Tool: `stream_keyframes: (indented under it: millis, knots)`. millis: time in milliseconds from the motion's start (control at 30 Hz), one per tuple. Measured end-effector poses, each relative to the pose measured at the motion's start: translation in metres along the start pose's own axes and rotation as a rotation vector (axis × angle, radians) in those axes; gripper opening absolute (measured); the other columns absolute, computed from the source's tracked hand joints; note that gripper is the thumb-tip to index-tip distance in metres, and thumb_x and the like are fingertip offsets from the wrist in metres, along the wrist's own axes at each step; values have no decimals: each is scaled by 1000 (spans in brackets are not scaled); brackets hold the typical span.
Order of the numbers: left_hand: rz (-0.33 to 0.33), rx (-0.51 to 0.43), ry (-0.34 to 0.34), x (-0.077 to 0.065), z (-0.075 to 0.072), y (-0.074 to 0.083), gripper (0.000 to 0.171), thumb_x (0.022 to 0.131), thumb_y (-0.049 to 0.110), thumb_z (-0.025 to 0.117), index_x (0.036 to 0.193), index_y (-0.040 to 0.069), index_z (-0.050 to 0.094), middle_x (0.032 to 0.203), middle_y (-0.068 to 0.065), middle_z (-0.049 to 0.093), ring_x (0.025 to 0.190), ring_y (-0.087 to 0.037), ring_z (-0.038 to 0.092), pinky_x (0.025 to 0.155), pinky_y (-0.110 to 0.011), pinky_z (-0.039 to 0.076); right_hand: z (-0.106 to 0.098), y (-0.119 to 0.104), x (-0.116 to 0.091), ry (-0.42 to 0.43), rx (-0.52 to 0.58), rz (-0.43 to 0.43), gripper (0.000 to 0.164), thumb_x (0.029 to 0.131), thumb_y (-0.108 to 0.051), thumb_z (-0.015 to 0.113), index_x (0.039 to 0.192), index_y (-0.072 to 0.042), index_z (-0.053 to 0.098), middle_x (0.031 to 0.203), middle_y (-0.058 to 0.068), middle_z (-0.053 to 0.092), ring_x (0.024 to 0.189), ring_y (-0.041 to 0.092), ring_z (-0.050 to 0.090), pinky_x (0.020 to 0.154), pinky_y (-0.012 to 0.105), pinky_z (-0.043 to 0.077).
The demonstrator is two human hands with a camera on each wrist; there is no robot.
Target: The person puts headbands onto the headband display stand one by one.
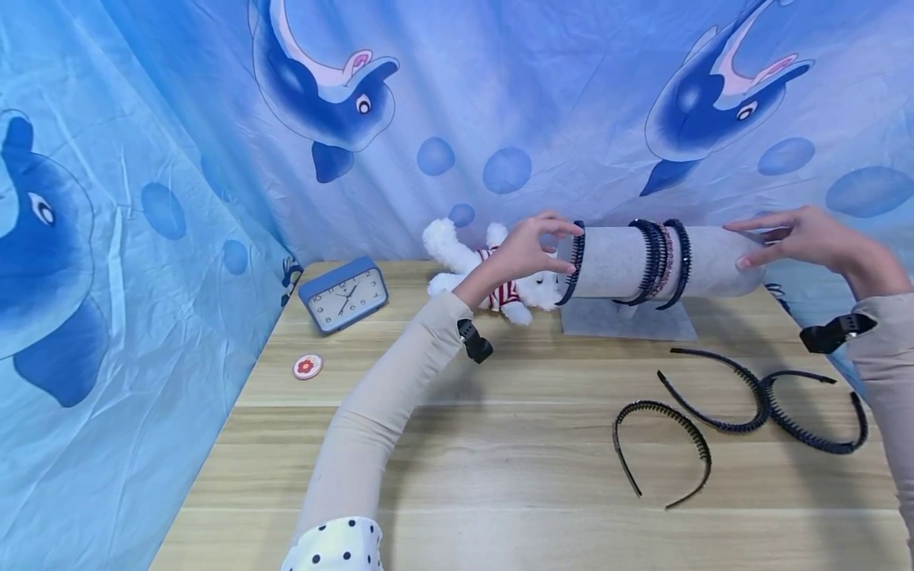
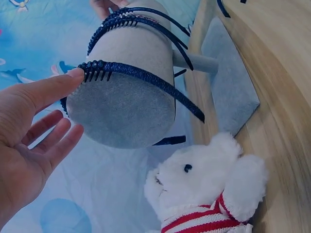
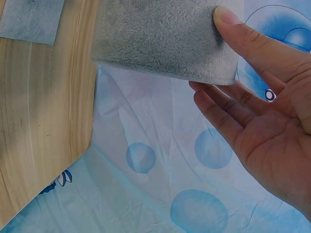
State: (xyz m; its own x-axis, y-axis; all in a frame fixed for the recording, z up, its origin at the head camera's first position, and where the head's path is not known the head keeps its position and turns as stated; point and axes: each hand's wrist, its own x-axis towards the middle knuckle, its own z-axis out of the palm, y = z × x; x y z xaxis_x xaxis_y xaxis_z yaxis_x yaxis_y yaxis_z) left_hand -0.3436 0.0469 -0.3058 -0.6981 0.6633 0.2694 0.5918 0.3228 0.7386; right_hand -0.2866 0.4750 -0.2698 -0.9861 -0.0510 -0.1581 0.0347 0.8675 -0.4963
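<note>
A grey plush headband stand (image 1: 607,262), a horizontal roll on a post and flat base, stands at the back of the table. At its left end my left hand (image 1: 530,252) pinches a dark toothed headband (image 2: 141,74), thumb on its front. That headband sits around the roll right by the end face. My right hand (image 1: 821,238) holds the roll's other end; in the right wrist view the thumb (image 3: 233,19) presses the plush and the fingers reach behind. Around the roll's middle hang several more headbands, among them a pink beaded one (image 1: 666,262) and a dark one (image 1: 683,266).
Three dark headbands lie on the table at the front right, one nearest (image 1: 696,440). A white plush toy (image 1: 531,293) in a striped shirt lies left of the stand. Farther left are a blue alarm clock (image 1: 345,295) and a round flower coaster (image 1: 308,366). Dolphin-print curtains (image 1: 557,95) enclose the table.
</note>
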Motion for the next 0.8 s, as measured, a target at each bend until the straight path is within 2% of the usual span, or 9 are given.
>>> stream_keyframes:
  millis: [100, 300, 533, 800]
  knots:
    - [8, 24, 3, 2, 0, 0, 55, 83, 18, 87, 134, 14, 67, 145, -3, 52, 133, -20, 53, 101, -20, 54, 1, 0, 0, -3, -3, 3, 73, 86, -44, 81, 149, -44, 44, 160, 34, 27, 139, 59, 29, 105, 78, 29]
    - [52, 91, -2, 6, 1, 0, 63, 78, 23, 91, 135, 15, 65, 151, -2, 49, 139, -17, 48, 110, -29, 50, 1, -1, -1, -6, -5, 0, 75, 86, -44, 81, 151, -38, 44, 159, 34, 27, 139, 59, 30, 105, 78, 29]
    - [118, 256, -10, 6, 3, 2, 63, 77, 32, 91, 134, 21, 67, 149, 0, 53, 140, -18, 47, 112, -28, 45, 0, -2, -2, -9, 5, 8, 74, 87, -44, 81, 151, -40, 43, 160, 33, 26, 139, 59, 30, 105, 78, 29]
    - [122, 275, -12, 8, 3, 3, 59, 78, 32, 90, 132, 19, 69, 147, -3, 54, 139, -18, 49, 114, -26, 44, 0, -1, -2, -6, 0, 4, 75, 87, -44, 81, 151, -39, 43, 160, 34, 27, 139, 59, 29, 105, 78, 28]
